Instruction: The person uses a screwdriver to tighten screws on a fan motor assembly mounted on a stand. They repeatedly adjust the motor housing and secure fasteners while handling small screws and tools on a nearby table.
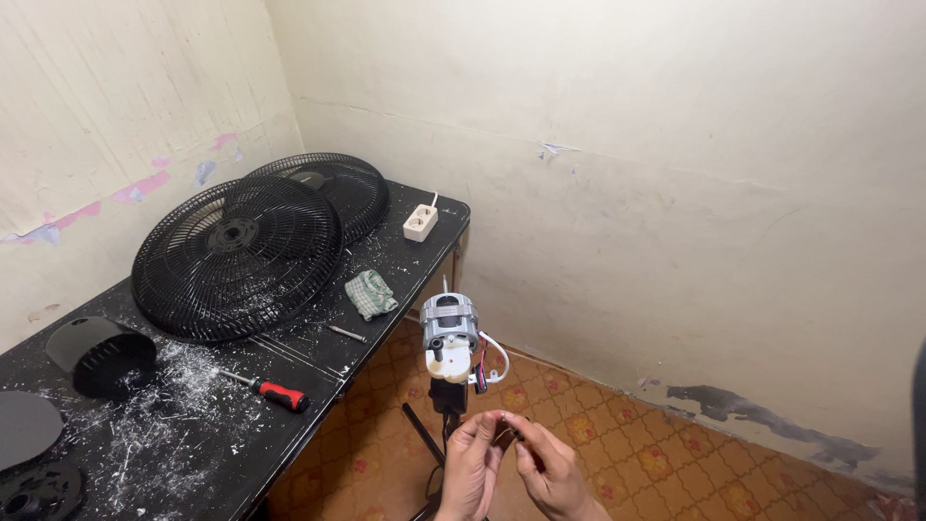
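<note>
Below the fan motor [450, 338], the left hand [470, 468] and right hand [550, 473] pinch something too small to identify (both wrists cut off by the bottom edge); the motor's stand [446, 403] disappears behind them.

Head camera looks down, close over both hands, toward the room corner.

Dim, warm indoor light (soft shadows), sharp.
</note>
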